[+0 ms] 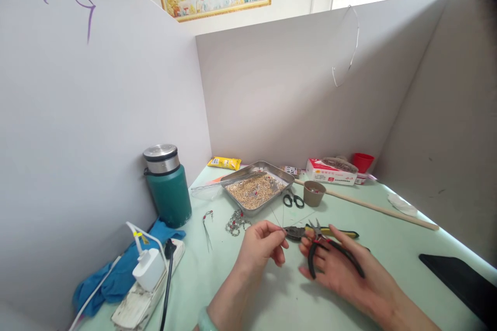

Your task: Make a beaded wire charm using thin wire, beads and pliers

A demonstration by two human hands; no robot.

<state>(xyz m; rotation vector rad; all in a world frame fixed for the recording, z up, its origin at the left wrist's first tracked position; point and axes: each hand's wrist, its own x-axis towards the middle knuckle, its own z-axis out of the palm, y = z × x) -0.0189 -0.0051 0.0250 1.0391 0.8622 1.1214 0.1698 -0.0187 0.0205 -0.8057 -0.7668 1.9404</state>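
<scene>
My left hand [258, 248] is closed in a pinch on thin wires [276, 215], which fan out upward from the fingertips. In my right hand [349, 284] lies a pair of pliers [311, 261] with black handles, jaws pointing up and slightly apart; the handles are spread across the palm and fingers. Just behind both hands, larger pliers [294, 232] with yellow and black handles lie on the table. A beaded chain [235, 223] with red beads is left of my left hand, and farther left sits a short beaded piece [207, 222] with loose wire ends.
Behind the hands stand a metal tray [251, 212] of gold beads, scissors [294, 200] and a brown cup [314, 194]. A wooden stick [382, 209] runs along the right. At left are a green flask [169, 196] and a power strip [135, 307]. Grey partitions [287, 98] enclose the table.
</scene>
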